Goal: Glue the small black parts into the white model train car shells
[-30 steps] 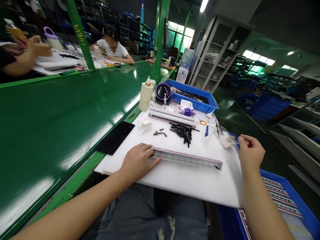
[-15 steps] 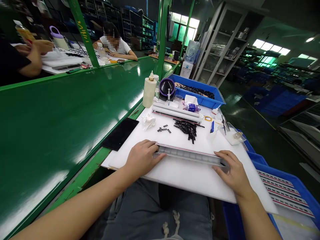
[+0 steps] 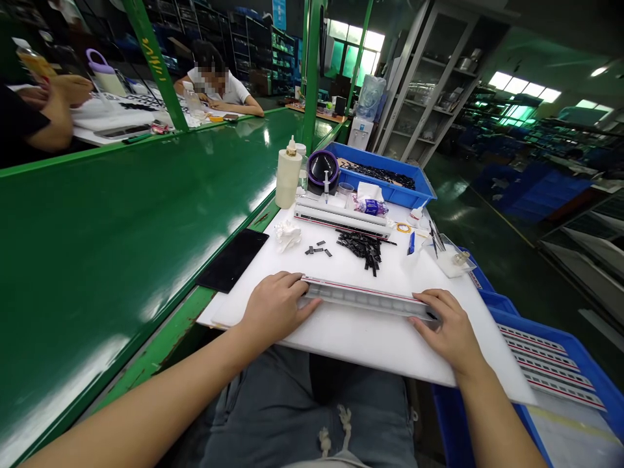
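Between my hands, above the front part of a white foam board (image 3: 361, 348), lies a long white model train car shell (image 3: 365, 298) with a red stripe, its hollow side facing me. My left hand (image 3: 275, 305) grips its left end, thumb below and fingers over the top edge. At the right end my right hand (image 3: 448, 331) pinches it the same way. Beyond it are a pile of small black strips (image 3: 363, 250) and several loose dark pieces (image 3: 318, 249). Farther back rest more white striped shells (image 3: 341, 218).
A crumpled tissue (image 3: 287, 235), a cream squeeze bottle (image 3: 288, 175), a syringe (image 3: 326, 187) and a blue cutter (image 3: 411, 243) lie around the board. A blue bin (image 3: 404, 194) stands behind; another with striped shells (image 3: 546, 364) is at right. Two people sit across the green conveyor (image 3: 146, 214).
My hands still hold the shell at both ends. My right hand has shifted slightly left and up in the picture, while the whole view has moved a little.
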The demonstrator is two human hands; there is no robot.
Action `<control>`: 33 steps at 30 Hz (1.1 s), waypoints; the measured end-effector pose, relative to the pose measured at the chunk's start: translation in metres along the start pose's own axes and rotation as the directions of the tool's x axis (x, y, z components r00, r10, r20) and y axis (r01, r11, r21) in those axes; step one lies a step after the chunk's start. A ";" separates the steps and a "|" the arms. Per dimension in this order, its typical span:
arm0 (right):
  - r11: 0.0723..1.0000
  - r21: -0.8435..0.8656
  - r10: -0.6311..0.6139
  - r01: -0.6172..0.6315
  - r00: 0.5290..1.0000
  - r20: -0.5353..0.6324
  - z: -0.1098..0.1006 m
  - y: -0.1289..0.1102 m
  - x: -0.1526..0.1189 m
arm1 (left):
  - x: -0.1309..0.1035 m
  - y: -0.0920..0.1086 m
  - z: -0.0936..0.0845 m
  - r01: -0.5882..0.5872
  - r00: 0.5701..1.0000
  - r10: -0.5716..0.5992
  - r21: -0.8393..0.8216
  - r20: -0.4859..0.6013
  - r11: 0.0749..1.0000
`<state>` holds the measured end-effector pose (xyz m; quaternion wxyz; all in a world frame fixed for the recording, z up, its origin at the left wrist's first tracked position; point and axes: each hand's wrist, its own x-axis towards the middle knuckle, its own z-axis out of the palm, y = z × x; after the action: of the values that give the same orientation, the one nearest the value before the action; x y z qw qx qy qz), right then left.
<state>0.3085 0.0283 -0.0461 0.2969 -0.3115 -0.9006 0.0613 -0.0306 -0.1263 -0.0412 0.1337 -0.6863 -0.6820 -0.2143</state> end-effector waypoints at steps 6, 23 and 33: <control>1.000 0.001 0.009 -0.009 1.000 0.005 -0.001 -0.001 0.000 | 0.001 0.001 -0.003 -0.002 1.000 0.002 0.002 0.014 1.000; 0.998 0.033 0.045 -0.046 0.999 0.011 0.000 0.000 0.000 | 0.009 0.004 -0.014 0.050 0.987 -0.049 -0.005 0.154 0.999; 0.998 0.028 0.050 -0.048 0.996 -0.079 0.000 0.000 -0.002 | 0.013 0.006 -0.021 0.171 0.957 -0.173 0.029 0.233 0.985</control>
<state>0.3098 0.0275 -0.0468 0.3349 -0.3318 -0.8793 0.0678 -0.0277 -0.1253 -0.0160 0.0357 -0.6442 -0.7511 -0.1395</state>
